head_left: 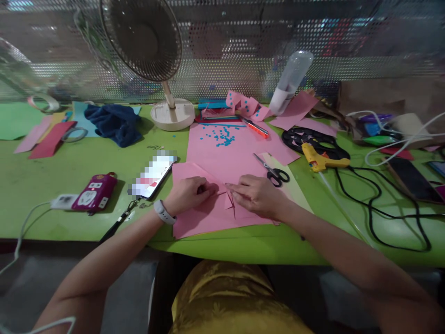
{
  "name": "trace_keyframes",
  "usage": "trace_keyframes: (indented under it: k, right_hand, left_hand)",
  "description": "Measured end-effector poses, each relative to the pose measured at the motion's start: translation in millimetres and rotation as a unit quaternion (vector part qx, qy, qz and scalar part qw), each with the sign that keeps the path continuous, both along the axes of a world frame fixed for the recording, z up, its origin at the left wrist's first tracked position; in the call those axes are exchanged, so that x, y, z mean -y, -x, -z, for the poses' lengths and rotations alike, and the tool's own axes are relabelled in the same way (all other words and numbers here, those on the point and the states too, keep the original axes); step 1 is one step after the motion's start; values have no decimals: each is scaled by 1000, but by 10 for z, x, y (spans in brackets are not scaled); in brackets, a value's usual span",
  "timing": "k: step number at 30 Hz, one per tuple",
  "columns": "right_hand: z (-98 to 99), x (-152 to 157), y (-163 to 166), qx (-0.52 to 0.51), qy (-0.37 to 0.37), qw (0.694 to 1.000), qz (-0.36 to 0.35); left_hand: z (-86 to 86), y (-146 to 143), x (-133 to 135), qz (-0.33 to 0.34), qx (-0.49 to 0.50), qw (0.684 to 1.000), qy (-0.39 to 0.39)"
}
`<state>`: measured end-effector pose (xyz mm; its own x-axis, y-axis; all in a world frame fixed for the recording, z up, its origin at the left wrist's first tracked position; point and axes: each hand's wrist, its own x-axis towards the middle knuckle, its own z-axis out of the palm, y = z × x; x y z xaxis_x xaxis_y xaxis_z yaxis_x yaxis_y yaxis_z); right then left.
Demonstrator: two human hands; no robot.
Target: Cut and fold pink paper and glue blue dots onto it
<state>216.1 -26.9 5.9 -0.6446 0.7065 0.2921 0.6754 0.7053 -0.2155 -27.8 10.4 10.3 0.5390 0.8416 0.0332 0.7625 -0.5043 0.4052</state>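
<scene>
My left hand [190, 193] rests curled on a pink paper sheet [201, 220] near the table's front edge, fingers pinched on a small folded pink paper piece [225, 195]. My right hand [255, 194] lies beside it, fingertips pressed together on the same folded piece. The two hands almost touch at the fold. A white watch sits on my left wrist. Black-handled scissors [273, 170] lie just beyond my right hand.
A phone [153, 175] lies left of the paper, a maroon power strip [94, 192] further left. A yellow glue gun [321, 160] with black cable lies to the right. A desk fan [163, 55], blue cloth [113, 121], a bottle [290, 81] and coloured papers stand at the back of the green table [52, 171].
</scene>
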Motion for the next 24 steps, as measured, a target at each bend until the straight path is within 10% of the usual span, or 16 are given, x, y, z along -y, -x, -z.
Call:
trace_keyframes:
  k: [24]
  right_hand:
    - [97,-35,60,105,-77,988,-79]
  left_hand:
    - [-70,71,-49,8,65,992,106]
